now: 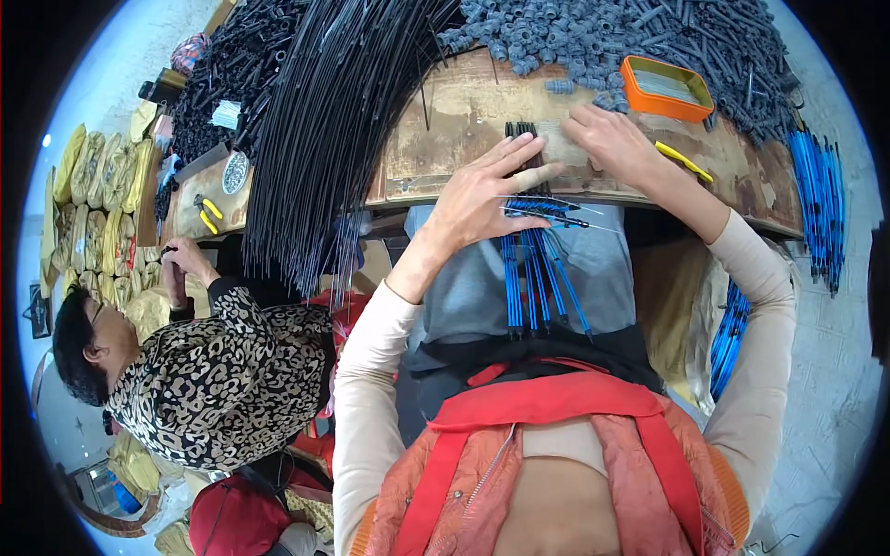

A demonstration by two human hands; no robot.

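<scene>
Fingers of the left hand [471, 196] are spread, unclenched, over a bundle of blue-and-black rods [531, 295]; whether anything is gripped by the curled right hand [612, 139] cannot be told. The bundle is laid across the near edge of the tabletop [445, 139], long axis crosswise to it, black ends pointed inward, blue ends fanned above grey cloth [603, 273].

At upper centre we see the table [473, 120] in rough, scuffed wood, its finish patchy. Mid-frame, we find the blue rods [512, 287] smooth and glossy over matt grey cloth [607, 287]. Along the top we have dull plastic fittings [538, 35] and a shiny orange plastic box [669, 107]. At far left we see crinkled, sheeny sacks [93, 171]; bottom centre, a puckered cloth jacket [487, 496].
</scene>
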